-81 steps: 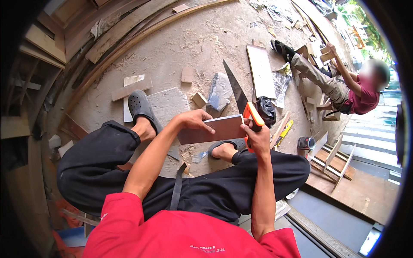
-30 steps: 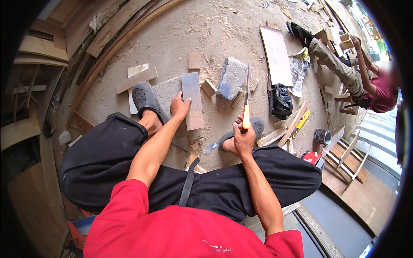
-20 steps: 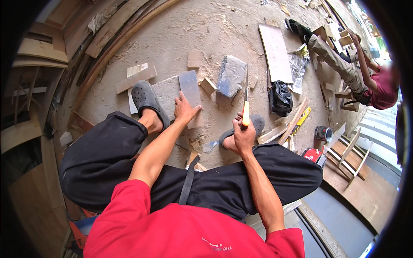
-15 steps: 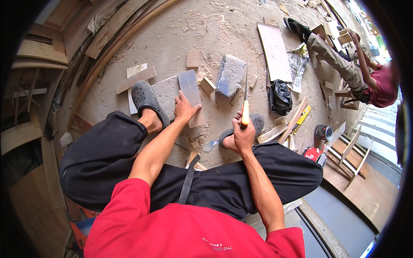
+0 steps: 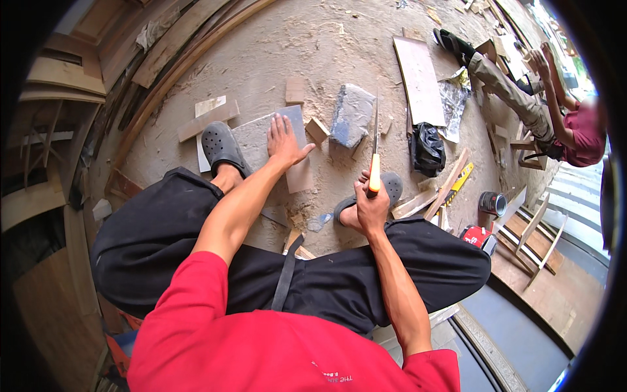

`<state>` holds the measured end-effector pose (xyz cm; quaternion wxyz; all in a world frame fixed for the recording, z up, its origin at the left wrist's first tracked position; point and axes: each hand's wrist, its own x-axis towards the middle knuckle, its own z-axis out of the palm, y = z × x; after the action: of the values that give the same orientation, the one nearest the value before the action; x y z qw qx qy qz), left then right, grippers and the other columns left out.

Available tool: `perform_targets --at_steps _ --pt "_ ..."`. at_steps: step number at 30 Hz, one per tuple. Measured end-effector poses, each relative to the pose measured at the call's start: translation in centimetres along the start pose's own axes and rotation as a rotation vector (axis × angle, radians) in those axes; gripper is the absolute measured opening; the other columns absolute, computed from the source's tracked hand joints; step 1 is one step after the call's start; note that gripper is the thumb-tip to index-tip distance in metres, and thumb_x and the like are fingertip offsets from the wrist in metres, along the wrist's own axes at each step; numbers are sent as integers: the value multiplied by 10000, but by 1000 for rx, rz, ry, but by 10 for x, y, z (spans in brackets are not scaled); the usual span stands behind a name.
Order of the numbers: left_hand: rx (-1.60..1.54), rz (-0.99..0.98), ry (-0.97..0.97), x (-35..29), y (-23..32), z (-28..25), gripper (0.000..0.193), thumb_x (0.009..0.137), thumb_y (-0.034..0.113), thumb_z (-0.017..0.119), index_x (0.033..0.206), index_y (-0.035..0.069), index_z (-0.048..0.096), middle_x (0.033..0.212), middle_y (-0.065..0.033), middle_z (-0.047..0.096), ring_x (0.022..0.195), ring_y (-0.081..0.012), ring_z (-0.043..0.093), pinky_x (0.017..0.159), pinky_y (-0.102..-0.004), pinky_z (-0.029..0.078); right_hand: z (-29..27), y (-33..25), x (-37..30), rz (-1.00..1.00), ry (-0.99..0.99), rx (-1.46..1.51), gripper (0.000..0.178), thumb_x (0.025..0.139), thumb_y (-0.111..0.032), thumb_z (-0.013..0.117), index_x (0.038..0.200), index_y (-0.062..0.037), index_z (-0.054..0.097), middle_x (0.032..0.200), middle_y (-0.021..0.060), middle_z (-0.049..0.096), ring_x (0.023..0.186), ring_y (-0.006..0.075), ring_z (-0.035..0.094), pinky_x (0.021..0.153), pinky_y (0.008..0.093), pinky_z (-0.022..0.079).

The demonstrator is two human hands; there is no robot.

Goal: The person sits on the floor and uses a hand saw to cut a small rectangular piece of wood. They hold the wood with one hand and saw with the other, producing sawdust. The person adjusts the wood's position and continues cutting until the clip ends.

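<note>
My left hand point(image 5: 285, 142) lies with spread fingers across a short flat board point(image 5: 300, 178), grey at its far part and light brown at its near part. That board rests over a grey block point(image 5: 251, 136) beside my left shoe. My right hand point(image 5: 371, 208) is wrapped round the yellow-orange handle of a handsaw point(image 5: 375, 170). The saw's narrow blade points away from me, upright in the view and apart from the board. A small wooden block point(image 5: 318, 130) sits just right of the board, and a rough grey brick point(image 5: 353, 116) stands beyond it.
A long board point(image 5: 419, 81), a black plastic bag point(image 5: 427, 150), a yellow level point(image 5: 458, 183) and a can point(image 5: 492, 203) lie to the right. Another person point(image 5: 555, 117) sits at far right, hands raised. Timber strips point(image 5: 173, 81) line the left. Wood scraps point(image 5: 208, 119) lie beyond my left shoe.
My left hand has slid farther up the board and flattened, fingers now stretched out instead of gripping its edges. My right hand and the saw have barely moved. The other person's hands have shifted.
</note>
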<state>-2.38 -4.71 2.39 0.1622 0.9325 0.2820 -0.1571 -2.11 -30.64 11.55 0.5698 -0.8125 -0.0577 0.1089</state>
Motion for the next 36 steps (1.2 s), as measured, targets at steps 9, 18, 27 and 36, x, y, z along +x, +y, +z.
perform_targets --at_steps 9,18,27,36 --pt "329 197 -69 10 18 25 803 955 359 516 1566 39 106 1641 -174 57 1507 -387 72 1197 -549 123 1 -1 8 15 -5 30 134 879 -14 675 864 16 545 1143 166 661 1016 227 667 878 333 538" --pt "105 80 172 22 -11 14 899 943 594 464 1574 72 94 1637 -191 42 1508 -380 59 1197 -559 99 3 -1 8 -43 11 -9 152 848 -46 713 948 16 617 1070 143 702 953 229 689 846 343 528" --pt "392 579 -22 11 -40 1 1049 816 675 556 1537 1 200 1561 -307 213 1446 -471 212 1190 -491 225 4 -9 11 -27 15 -22 167 848 -77 713 967 6 630 1023 139 712 919 238 694 824 347 530" --pt "469 564 -250 -33 -49 -12 1455 502 750 791 1551 17 101 1595 -296 83 1468 -490 107 1201 -497 205 9 -32 6 -137 17 -24 161 839 -86 724 904 10 613 1045 139 710 898 259 689 815 363 530"
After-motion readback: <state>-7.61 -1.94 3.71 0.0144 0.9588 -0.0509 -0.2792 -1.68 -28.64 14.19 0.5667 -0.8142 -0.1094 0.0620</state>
